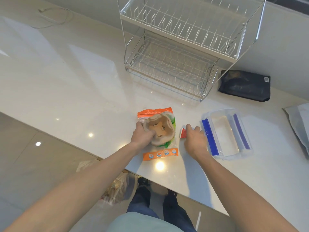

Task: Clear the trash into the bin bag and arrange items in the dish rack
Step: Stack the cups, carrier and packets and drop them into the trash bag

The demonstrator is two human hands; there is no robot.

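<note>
Left hand [142, 134] grips the near-left rim of a crumpled brown cardboard cup carrier [158, 129], fingers curled into its hollow. Carrier sits at frame centre on top of an orange-and-clear plastic wrapper [160, 154] with green print, which lies flat on the white countertop [66, 81].

Right hand [194, 139] is just right of the wrapper, palm down, fingers curled onto a small red-and-white sachet [183, 132]. Fingertips touch it; cannot tell whether it is actually pinched or just pressed to the counter. The back of this hand overlaps the left edge of a clear plastic container lid [225, 134] with two blue clip strips, lying flat right of centre.

Two-tier wire dish rack [175, 52] stands at upper centre to upper right, well apart from both hands. Both tiers hold nothing. Upper tier has plate slots, lower tier a wavy wire grid.

Black flat pouch [244, 85] with a barcode label lies just right of the rack's base. Pale grey bag or sheet [299, 124] at the right edge, partly cut off.

Lower left, below the counter edge on the tiled floor: translucent bin bag [115, 188] with some contents, too blurred to identify. White cable [53, 15] loops at upper left of the counter.
</note>
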